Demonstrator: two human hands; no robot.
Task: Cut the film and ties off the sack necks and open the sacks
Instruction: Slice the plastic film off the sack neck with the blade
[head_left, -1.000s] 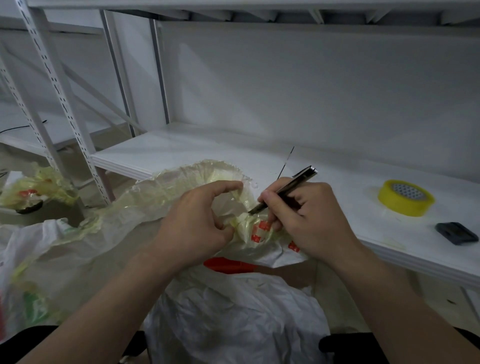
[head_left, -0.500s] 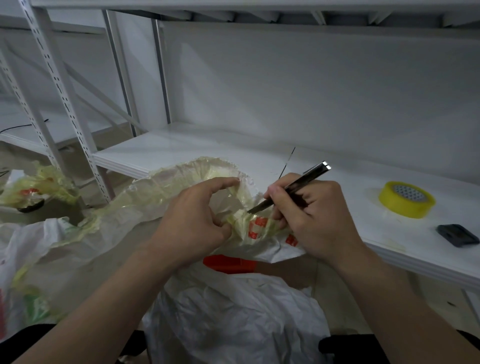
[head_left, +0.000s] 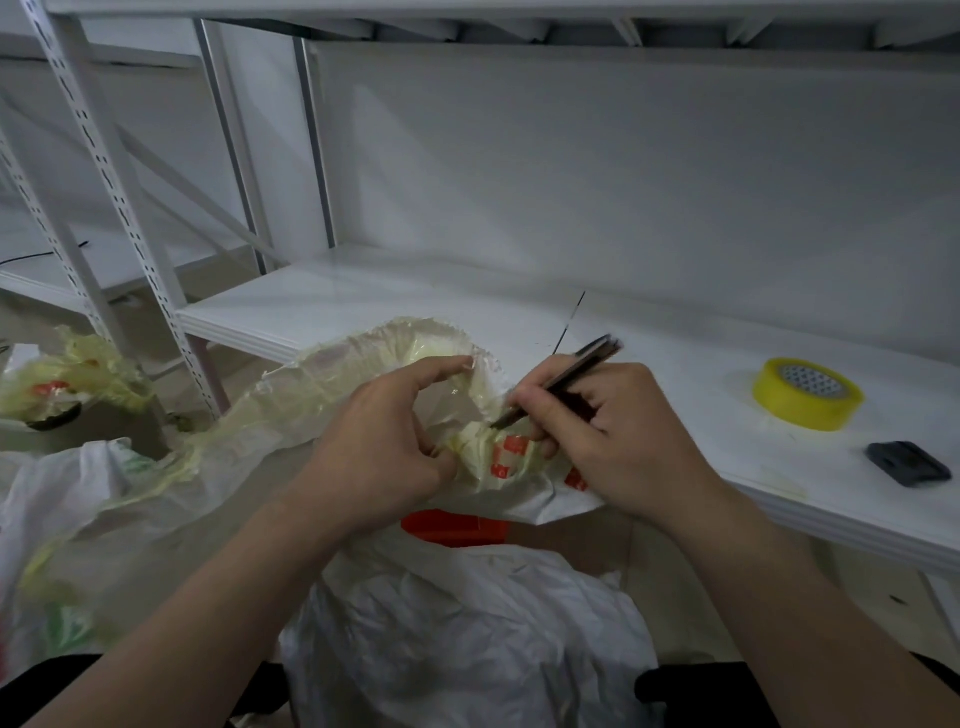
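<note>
two-handed: pinches yellowish film (head_left: 332, 379) at the sack neck (head_left: 511, 460) with left hand (head_left: 379, 452), grips slim knife (head_left: 582, 366) in right hand (head_left: 618, 441), tip touching the film.

Dim, soft shadows, wide-angle edge bending

We face white steel shelving in a dim room.
Its lower shelf board (head_left: 363, 306) runs across in front of us, backed by a plain white panel (head_left: 623, 182), with the underside of an upper shelf (head_left: 467, 23) overhead. Perforated uprights (head_left: 111, 171) stand at the left, a second shelf unit (head_left: 47, 270) beyond them. We see pale beige floor (head_left: 852, 582) below, in soft grey light.
</note>
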